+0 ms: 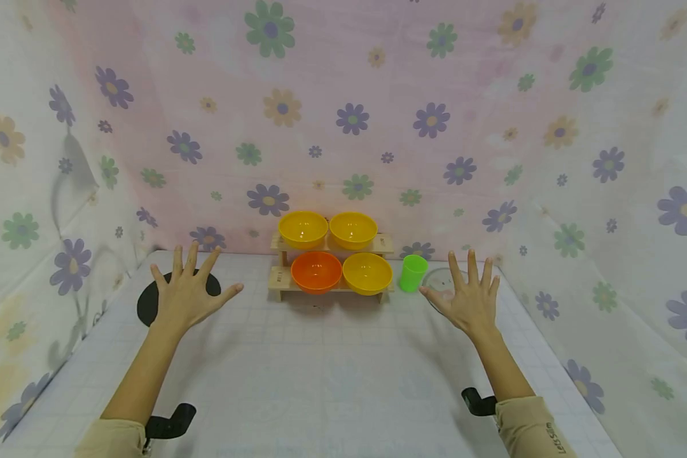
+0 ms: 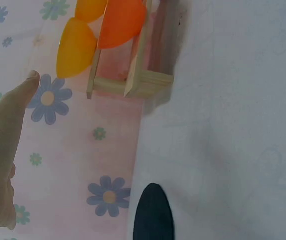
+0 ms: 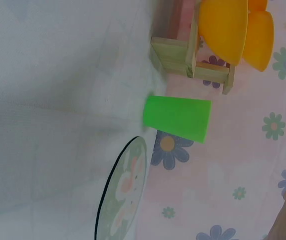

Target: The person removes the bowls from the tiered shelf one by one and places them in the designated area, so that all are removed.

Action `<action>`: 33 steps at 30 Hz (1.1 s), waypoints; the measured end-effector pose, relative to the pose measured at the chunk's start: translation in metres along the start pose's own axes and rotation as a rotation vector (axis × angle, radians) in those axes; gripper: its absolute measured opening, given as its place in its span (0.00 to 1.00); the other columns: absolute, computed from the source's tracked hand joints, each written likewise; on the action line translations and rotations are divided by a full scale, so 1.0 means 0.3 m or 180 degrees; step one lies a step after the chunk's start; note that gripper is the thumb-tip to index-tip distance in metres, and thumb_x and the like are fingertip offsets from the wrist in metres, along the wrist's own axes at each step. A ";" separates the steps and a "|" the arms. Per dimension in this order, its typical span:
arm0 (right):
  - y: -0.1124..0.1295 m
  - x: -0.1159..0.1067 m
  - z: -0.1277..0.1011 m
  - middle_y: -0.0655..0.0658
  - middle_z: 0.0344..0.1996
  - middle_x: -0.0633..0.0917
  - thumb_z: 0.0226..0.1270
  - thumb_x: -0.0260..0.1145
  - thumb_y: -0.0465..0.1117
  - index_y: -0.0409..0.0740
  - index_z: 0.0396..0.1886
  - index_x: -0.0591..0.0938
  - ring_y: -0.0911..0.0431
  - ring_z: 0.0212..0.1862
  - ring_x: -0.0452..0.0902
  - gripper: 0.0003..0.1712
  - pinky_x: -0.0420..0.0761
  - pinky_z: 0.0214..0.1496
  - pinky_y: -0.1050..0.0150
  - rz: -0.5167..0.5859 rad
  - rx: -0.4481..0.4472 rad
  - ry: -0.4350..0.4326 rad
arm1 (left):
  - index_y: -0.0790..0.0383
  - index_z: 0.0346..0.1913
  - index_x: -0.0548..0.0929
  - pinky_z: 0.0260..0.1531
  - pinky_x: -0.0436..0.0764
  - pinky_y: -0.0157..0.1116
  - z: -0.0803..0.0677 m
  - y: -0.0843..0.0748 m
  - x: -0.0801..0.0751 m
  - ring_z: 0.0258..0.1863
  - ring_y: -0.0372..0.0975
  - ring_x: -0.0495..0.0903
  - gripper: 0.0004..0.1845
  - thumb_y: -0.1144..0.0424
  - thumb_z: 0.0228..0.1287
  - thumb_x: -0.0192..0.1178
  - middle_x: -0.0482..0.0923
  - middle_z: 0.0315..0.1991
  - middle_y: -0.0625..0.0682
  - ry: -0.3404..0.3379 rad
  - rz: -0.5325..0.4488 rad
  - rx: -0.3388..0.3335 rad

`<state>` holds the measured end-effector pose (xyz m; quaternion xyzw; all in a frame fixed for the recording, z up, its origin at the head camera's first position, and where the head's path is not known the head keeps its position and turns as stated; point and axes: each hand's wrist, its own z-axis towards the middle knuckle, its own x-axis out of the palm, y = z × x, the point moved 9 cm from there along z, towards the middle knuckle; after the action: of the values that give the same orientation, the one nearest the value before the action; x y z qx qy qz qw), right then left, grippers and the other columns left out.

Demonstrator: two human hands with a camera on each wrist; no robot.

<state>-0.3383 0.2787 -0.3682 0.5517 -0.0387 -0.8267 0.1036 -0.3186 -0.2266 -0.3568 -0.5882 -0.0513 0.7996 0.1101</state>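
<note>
My left hand, fingers spread, hovers over a round black mat on the left of the table and holds nothing. On the other side my right hand is likewise spread and bare, overlapping a round mat with a printed picture. Beside that mat stands a bright green cup, upright. Between the hands, a two-step wooden rack carries an orange bowl at lower left, a yellow bowl at lower right, and two yellow bowls on its upper step.
The table has a pale checked cloth. Flower-printed curtain closes it in at the back and on both sides. A black wrist camera mount sits on the left forearm, another mount on the right.
</note>
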 end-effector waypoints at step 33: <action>0.135 0.136 0.077 0.32 0.70 0.56 0.56 0.70 0.50 0.41 0.74 0.51 0.35 0.65 0.58 0.53 0.65 0.61 0.37 0.2123 -0.0361 0.0192 | 0.63 0.68 0.64 0.45 0.74 0.62 0.097 -0.099 0.158 0.54 0.64 0.71 0.41 0.38 0.61 0.54 0.72 0.57 0.70 -0.0175 -0.0972 0.0094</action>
<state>-0.3693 0.2292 -0.3888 0.5262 -0.1680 -0.7315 0.3999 -0.3562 -0.1852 -0.3857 -0.5498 -0.1314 0.7900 0.2377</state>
